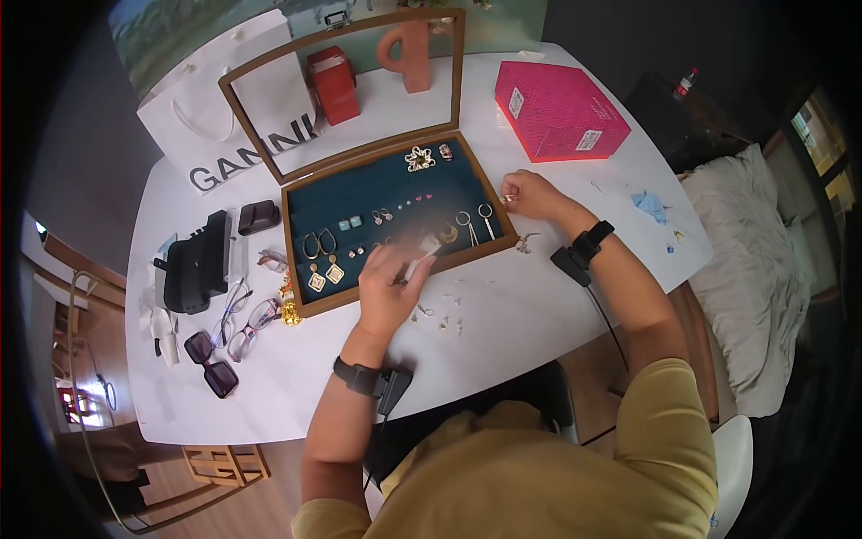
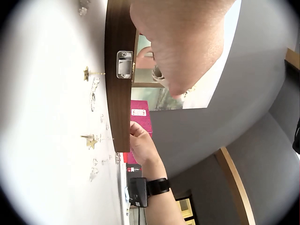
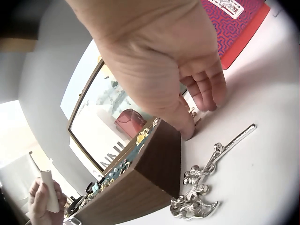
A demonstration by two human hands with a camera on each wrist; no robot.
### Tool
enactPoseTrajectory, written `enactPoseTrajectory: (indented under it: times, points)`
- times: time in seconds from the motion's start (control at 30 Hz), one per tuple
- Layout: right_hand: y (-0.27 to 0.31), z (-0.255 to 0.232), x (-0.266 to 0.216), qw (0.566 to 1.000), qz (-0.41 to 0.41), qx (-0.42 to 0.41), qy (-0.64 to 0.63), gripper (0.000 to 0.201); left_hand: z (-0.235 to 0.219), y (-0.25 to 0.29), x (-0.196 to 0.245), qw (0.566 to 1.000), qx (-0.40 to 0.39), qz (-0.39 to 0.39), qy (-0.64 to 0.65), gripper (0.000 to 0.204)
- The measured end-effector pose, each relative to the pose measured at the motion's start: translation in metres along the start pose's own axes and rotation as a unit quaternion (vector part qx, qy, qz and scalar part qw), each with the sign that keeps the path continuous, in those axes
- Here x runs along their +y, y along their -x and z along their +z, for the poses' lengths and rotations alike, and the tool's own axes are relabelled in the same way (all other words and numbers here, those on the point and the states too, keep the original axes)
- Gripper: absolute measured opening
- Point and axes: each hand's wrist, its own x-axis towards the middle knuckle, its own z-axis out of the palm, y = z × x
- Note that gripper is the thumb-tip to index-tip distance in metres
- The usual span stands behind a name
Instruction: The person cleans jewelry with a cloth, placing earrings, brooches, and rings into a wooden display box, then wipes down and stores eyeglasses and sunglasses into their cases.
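My left hand (image 1: 388, 292) is over the front edge of the wooden jewelry box (image 1: 404, 274). It grips a small white strip (image 3: 52, 194), which the right wrist view shows upright between thumb and fingers. Beyond the box's right edge, my right hand (image 1: 536, 196) is down at the table, fingers bent, pinching a small gold piece (image 3: 192, 112) that the fingers partly hide. Earrings lie in rows on the dark teal lining, among them gold square drops (image 1: 335, 272), turquoise squares (image 1: 356, 221) and hoops (image 1: 486, 211). A blur covers part of the lining beside my left hand.
The glass lid stands raised. A silver ornate hairpin (image 3: 201, 180) lies right of the box; small earrings, some star-shaped (image 2: 91, 142), lie in front. Glasses (image 1: 254, 330) and black cases (image 1: 199, 265) are left, a pink box (image 1: 561, 110) back right, a white bag (image 1: 220, 108) back left.
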Motion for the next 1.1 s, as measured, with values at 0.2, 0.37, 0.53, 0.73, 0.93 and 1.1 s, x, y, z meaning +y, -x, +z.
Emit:
enactPoseTrajectory:
  times: [0.2, 0.37, 0.53, 0.73, 0.93, 1.1]
  points:
    - [0.008, -0.002, 0.003, 0.94, 0.136, 0.016, -0.312, 0.008, -0.001, 0.002, -0.002, 1.0, -0.008, -0.001, -0.001, 0.01]
    - [0.023, -0.008, -0.052, 0.654, 0.109, 0.017, -0.748, 0.03, -0.004, -0.001, 0.0, 0.999, 0.016, 0.026, -0.025, 0.01]
    - [0.031, 0.009, -0.121, 0.541, 0.082, -0.128, -0.827, 0.057, -0.005, 0.001, -0.005, 0.998, 0.031, 0.034, -0.049, 0.012]
    - [0.026, 0.042, -0.142, 0.504, 0.059, -0.179, -0.843, 0.069, 0.0, 0.0, 0.001, 0.999, 0.04, -0.021, -0.016, 0.015]
    - [0.027, 0.048, -0.147, 0.499, 0.062, -0.171, -0.847, 0.071, -0.006, -0.004, 0.0, 0.992, 0.039, 0.039, -0.116, 0.018]
    - [0.027, 0.052, -0.142, 0.513, 0.054, -0.168, -0.84, 0.073, -0.006, -0.007, 0.001, 0.995, -0.027, 0.06, -0.078, 0.016]
